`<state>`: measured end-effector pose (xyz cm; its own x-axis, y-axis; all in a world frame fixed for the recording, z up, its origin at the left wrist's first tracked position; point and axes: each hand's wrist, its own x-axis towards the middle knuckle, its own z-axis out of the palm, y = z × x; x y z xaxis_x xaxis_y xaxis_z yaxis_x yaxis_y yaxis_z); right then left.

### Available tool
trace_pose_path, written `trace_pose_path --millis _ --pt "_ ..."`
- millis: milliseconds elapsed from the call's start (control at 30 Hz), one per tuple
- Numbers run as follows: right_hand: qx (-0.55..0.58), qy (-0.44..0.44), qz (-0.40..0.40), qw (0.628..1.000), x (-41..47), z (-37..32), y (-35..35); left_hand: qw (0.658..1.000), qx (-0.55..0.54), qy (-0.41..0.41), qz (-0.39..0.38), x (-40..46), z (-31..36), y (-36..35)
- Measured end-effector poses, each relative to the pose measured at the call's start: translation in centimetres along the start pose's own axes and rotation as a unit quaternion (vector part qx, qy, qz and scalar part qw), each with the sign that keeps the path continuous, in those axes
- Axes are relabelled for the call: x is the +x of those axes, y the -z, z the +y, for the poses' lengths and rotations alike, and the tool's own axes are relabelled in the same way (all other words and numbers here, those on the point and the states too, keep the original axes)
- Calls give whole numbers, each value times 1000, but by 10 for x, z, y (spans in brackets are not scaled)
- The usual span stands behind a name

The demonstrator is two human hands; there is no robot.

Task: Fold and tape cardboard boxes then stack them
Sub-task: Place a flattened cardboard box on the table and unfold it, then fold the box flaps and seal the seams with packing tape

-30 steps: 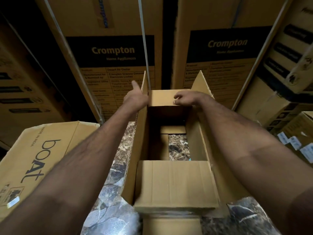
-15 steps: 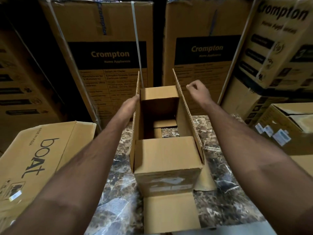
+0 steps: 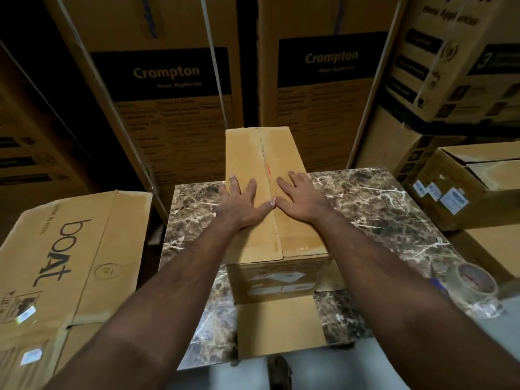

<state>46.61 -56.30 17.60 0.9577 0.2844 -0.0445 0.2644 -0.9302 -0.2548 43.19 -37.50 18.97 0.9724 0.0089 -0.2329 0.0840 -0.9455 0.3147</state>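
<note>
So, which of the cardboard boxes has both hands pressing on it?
The plain box on the marble table; the printed boxes around it are untouched.

The box (image 3: 270,192) that stood open a second ago, its two long flaps upright and its inside showing, is now closed on top. Both long flaps lie flat and meet along a seam running away between the hands. The left hand (image 3: 240,202), which had gripped the left flap's edge, now presses flat on that flap. The right hand (image 3: 299,198), raised beside the right flap half a second ago, presses flat on the other, thumbs touching at the seam.
</note>
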Motion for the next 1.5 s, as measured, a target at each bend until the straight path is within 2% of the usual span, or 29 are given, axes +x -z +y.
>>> trace_pose_path --millis 133,200,333,533,600,700,833,967,1100,1200,1367,1500 --pt "-89 17 7 996 8 7 3 994 81 23 63 1 17 -13" --pt "-102 15 -14 995 9 11 1 992 108 27 65 0 23 -20" --pt "-112 -1 -12 994 6 10 -7 993 92 2 70 -2 20 -26" --pt "-47 7 99 994 -22 -14 -8 985 57 -73 146 -20 4 -14" --pt "-29 18 110 993 -35 -13 -4 980 35 -91 172 -32 9 -15" --pt "-17 16 117 993 -63 -10 -7 979 8 -114 169 -58 17 -23" --pt "3 18 150 988 -97 -17 -12 974 60 -131 177 -89 28 -20" --pt "22 -39 170 984 -138 1 -11 947 98 -238 190 -110 67 -26" --pt "7 -123 160 979 -183 52 -17 926 76 -335 155 -125 116 -61" --pt "17 -182 144 972 -213 100 -35 916 83 -380 100 -126 142 -99" --pt "32 -266 97 959 -249 174 -50 928 59 -367 1 -109 192 -147" --pt "41 -295 74 952 -266 244 -51 927 64 -362 -66 -97 252 -183"
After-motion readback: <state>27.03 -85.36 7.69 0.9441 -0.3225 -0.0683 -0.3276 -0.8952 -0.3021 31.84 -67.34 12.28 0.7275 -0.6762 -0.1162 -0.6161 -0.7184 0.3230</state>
